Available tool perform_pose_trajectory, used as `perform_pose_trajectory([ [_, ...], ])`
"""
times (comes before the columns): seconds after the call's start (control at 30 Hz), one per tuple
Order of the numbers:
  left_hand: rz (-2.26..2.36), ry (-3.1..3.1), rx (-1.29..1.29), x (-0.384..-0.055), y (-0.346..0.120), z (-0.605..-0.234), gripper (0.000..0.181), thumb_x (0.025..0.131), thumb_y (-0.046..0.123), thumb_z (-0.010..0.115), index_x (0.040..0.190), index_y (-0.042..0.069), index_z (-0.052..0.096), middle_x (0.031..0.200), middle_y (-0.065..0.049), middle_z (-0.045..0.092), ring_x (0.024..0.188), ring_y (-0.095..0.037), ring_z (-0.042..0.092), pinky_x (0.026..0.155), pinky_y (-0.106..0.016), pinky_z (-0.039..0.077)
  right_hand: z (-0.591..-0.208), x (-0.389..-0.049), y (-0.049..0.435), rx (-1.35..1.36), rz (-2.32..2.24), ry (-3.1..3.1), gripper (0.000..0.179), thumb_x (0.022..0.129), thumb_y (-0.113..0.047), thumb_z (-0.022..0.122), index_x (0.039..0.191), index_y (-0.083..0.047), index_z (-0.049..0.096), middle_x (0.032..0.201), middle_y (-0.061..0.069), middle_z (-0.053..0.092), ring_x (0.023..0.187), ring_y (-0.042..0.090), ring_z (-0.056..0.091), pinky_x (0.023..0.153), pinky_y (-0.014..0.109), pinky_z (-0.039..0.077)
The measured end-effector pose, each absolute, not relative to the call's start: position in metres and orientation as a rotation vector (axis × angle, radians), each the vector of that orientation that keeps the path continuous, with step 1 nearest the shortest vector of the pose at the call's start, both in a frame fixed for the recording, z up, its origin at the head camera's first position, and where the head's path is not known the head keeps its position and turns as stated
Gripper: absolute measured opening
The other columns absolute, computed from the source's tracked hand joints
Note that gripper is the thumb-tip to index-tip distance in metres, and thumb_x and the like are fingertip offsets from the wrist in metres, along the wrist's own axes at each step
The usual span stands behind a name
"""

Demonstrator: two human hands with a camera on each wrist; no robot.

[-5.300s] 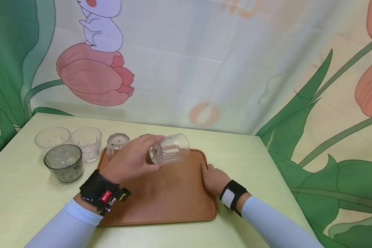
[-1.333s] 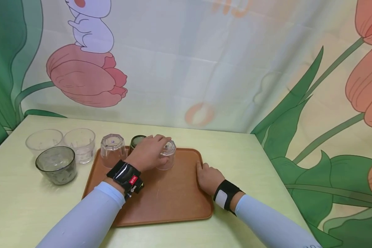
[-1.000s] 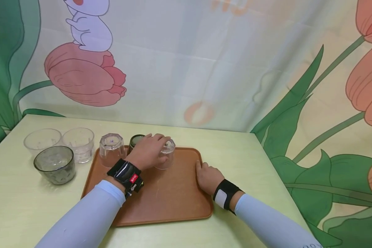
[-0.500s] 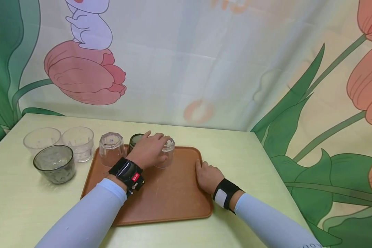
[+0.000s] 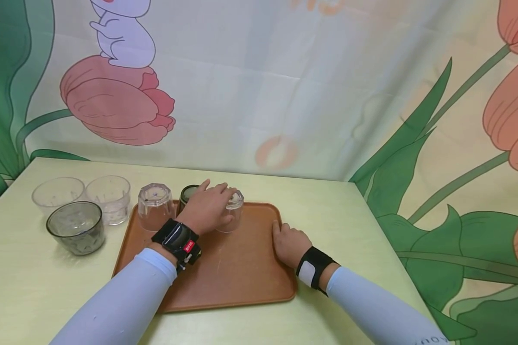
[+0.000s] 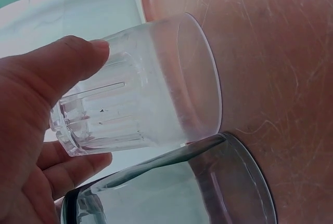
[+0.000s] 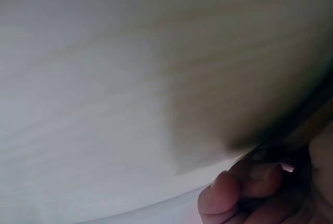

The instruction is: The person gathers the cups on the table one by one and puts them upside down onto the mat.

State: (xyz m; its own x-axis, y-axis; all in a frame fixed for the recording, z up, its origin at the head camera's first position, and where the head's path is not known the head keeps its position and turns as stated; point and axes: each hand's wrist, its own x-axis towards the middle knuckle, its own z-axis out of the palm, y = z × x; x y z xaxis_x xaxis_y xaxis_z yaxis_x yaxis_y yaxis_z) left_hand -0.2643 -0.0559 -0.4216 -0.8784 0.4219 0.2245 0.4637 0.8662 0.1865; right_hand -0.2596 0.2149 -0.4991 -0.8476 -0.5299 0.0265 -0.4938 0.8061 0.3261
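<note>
On the brown tray (image 5: 224,273) a clear glass (image 5: 234,215) stands upside down near the back edge. My left hand (image 5: 207,208) holds it around its base, thumb on the near side and fingers behind, as the left wrist view shows with the clear glass (image 6: 140,89) rim-down on the tray. Close beside it stands an upturned dark glass (image 6: 166,193), mostly covered by my hand in the head view. Another clear glass (image 5: 155,208) is upturned at the tray's back left corner. My right hand (image 5: 291,244) grips the tray's right edge, fingertips curled at its side.
Left of the tray, two clear cups (image 5: 109,199) (image 5: 59,194) and a grey-tinted bowl-shaped cup (image 5: 76,229) stand mouth up on the pale table (image 5: 328,206). A printed curtain (image 5: 224,86) hangs behind the table and along its right side.
Earlier my left hand held the clear glass tilted on its side above the tray; it now stands upside down beside the dark glass. Over the last second little moves; my right hand stays put.
</note>
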Motion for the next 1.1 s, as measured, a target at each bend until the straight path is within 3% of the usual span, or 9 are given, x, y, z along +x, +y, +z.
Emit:
perform_pose_trajectory([
  [0.67, -0.424, -2.807, -0.685, -0.258, -0.065, -0.422, 0.071, 0.087, 0.043, 0.074, 0.144, 0.007, 0.051, 0.143, -0.017, 0.056, 0.138, -0.032, 0.047, 0.123, -0.054, 0.021, -0.494, -0.256, 0.212, 0.825, -0.475, -2.886, 0.045, 0.102, -0.011, 0.046, 0.143, 0.006, 0.048, 0.082, 0.017, 0.055, 0.052, 0.025, 0.053, 0.047, 0.041, 0.054],
  [0.93, -0.525, -2.658, -0.693, -0.243, -0.071, -0.410, 0.065, 0.088, 0.043, 0.072, 0.140, 0.008, 0.056, 0.137, -0.012, 0.061, 0.131, -0.028, 0.054, 0.119, -0.055, 0.030, -0.494, -0.256, 0.212, 0.825, -0.503, -2.902, 0.045, 0.102, -0.012, 0.046, 0.144, 0.006, 0.046, 0.084, 0.017, 0.056, 0.053, 0.024, 0.054, 0.048, 0.040, 0.054],
  [1.1, -0.635, -2.584, -0.720, -0.230, -0.074, -0.396, 0.062, 0.088, 0.039, 0.073, 0.139, 0.007, 0.057, 0.135, -0.011, 0.063, 0.127, -0.028, 0.057, 0.111, -0.049, 0.043, -0.490, -0.254, 0.211, 0.837, -0.517, -2.898, 0.045, 0.102, -0.011, 0.046, 0.144, 0.006, 0.046, 0.084, 0.016, 0.056, 0.053, 0.023, 0.053, 0.047, 0.039, 0.054],
])
